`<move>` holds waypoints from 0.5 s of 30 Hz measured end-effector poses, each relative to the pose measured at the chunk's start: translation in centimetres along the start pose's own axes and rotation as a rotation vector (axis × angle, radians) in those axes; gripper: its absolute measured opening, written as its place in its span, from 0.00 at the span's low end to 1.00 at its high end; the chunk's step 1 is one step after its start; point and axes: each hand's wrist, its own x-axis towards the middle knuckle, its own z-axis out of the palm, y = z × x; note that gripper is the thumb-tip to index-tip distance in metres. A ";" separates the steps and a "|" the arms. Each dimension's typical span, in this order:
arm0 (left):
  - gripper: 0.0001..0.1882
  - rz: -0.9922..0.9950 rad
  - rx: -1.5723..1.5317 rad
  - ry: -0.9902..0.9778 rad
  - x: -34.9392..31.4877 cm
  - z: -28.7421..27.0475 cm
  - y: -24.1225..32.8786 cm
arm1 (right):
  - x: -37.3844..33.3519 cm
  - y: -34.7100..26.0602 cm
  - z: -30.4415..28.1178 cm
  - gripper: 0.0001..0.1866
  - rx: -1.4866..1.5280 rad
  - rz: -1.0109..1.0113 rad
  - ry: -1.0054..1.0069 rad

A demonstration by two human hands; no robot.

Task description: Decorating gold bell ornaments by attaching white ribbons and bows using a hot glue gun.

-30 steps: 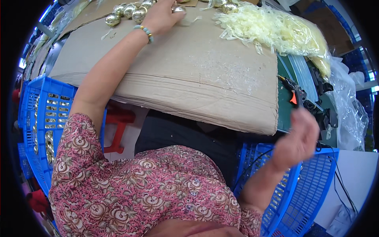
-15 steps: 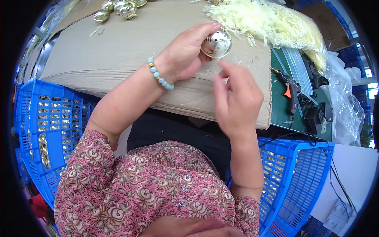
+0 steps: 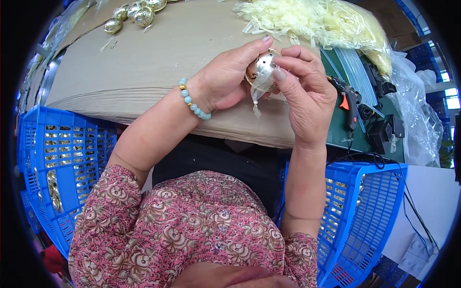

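My left hand (image 3: 235,72), with a beaded bracelet at its wrist, is closed around a shiny gold ball ornament (image 3: 263,65) that has small star-shaped cut-outs. Its thumb lies along the top of the ball, and the fingers below are partly hidden. A sheer cream ribbon (image 3: 259,89) hangs across the front of the ball, with a knot near its lower end. My right hand (image 3: 307,86) is at the ball's right side, thumb and fingers closed on the ribbon. The fingertips cover part of the ball.
Cardboard (image 3: 158,62) covers the work surface. Several gold balls (image 3: 144,16) lie at the far left, and a heap of cream ribbon pieces (image 3: 288,19) at the back. A glue gun (image 3: 352,108) lies on the right. Blue crates (image 3: 62,158) stand on both sides.
My right hand has moved up to the ball, and the cream ribbon now shows in its fingers across the ball. The left hand keeps hold of the ball, slightly turned.
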 end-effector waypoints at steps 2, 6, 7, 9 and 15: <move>0.18 -0.007 0.053 0.067 0.0 0.3 -0.2 | -0.2 0.0 0.1 0.09 -0.072 -0.081 0.020; 0.17 -0.007 0.082 0.155 0.0 1.1 -0.1 | 0.0 -1.2 0.5 0.07 0.233 0.101 0.146; 0.16 0.003 0.065 0.138 0.0 0.9 -0.1 | 0.1 -1.4 0.5 0.07 0.337 0.145 0.182; 0.14 0.011 0.045 0.121 0.1 0.8 -0.3 | 0.2 -1.1 0.3 0.10 0.393 0.147 0.170; 0.13 -0.025 0.018 0.154 -0.2 0.5 -0.3 | 0.5 -0.1 0.4 0.13 0.470 0.122 0.218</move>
